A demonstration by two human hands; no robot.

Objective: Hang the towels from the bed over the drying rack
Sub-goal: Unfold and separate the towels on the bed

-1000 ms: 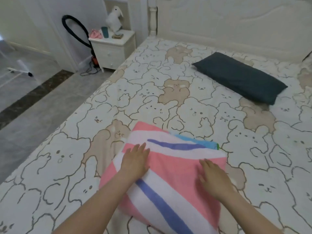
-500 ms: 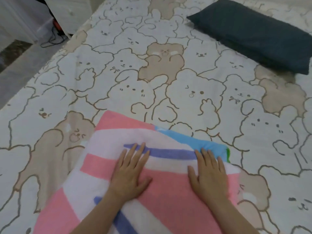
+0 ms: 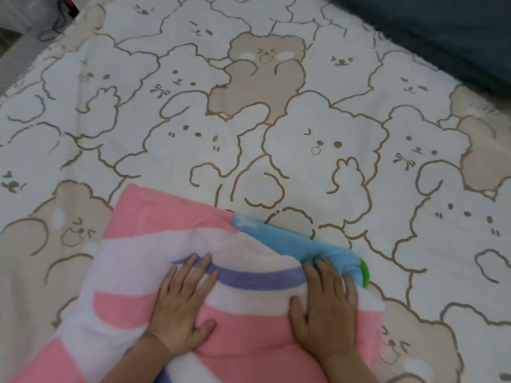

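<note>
A soft terry towel striped in pink, white and violet-blue [image 3: 154, 272] lies on the near part of the bed [image 3: 276, 150], whose sheet is white with outlined cartoon bears and a few tan ones. Under its far right corner a second towel shows, a light blue one with a green edge [image 3: 298, 241], its visible strip running along the striped towel's far edge and bunching at the right.

The left hand [image 3: 179, 308] rests palm down on the striped towel, fingers spread flat and pointing away from the person, across the violet-blue band; its grip is open and holds nothing. The right hand [image 3: 323, 308] also lies palm down at the towel's right side, thumb spread toward the left hand. Its fingertips [image 3: 318, 265] reach the bunched blue cloth and press into its fold; whether they curl round it and have hold of it cannot be told.

A dark blue-grey pillow [image 3: 431, 31] lies at the far right of the bed, well apart from the towels.
</note>
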